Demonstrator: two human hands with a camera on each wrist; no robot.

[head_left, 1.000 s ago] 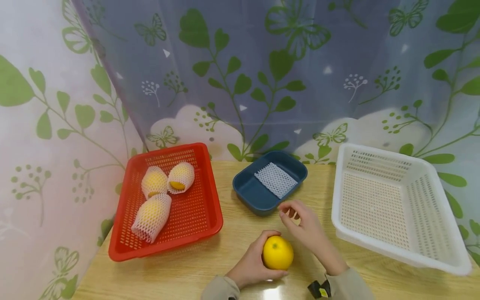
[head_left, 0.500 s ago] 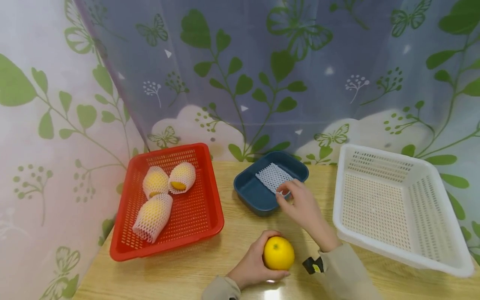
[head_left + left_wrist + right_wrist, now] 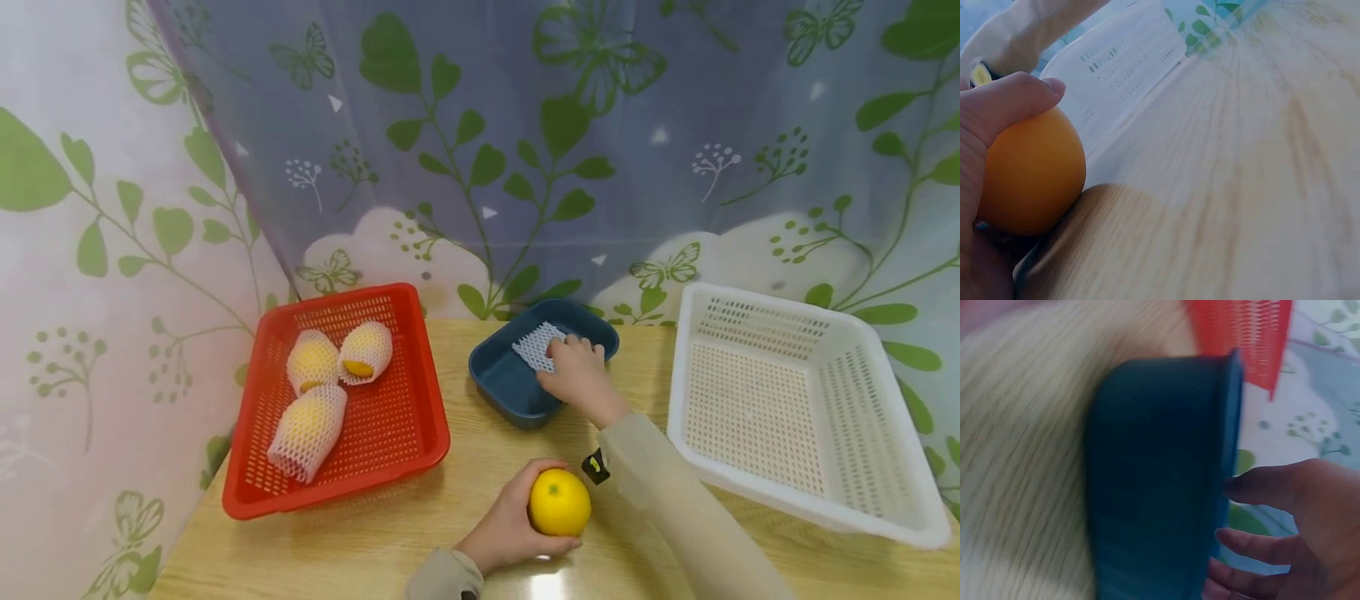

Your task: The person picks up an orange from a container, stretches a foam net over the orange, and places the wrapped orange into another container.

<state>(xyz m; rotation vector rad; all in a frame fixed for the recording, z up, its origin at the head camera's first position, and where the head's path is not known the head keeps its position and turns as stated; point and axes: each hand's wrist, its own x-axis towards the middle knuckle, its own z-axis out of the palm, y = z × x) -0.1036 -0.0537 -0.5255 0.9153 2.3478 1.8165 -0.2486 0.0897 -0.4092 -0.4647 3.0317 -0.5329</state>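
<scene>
My left hand grips a round yellow orange low over the table at front centre. In the left wrist view the thumb lies over the top of the orange. A dark blue plastic basin stands beyond it, with a flat white foam net sleeve inside. My right hand reaches over the basin's near right rim, its bent fingers above the net and covering part of it. In the right wrist view the thumb and fingers are spread apart at the rim.
A red basket on the left holds several yellow fruits in white foam nets. On the right stands a white basket. A patterned curtain hangs behind the wooden table.
My right hand has moved forward from near the basin's front edge to over the net inside it. The left hand keeps holding the orange in the same place.
</scene>
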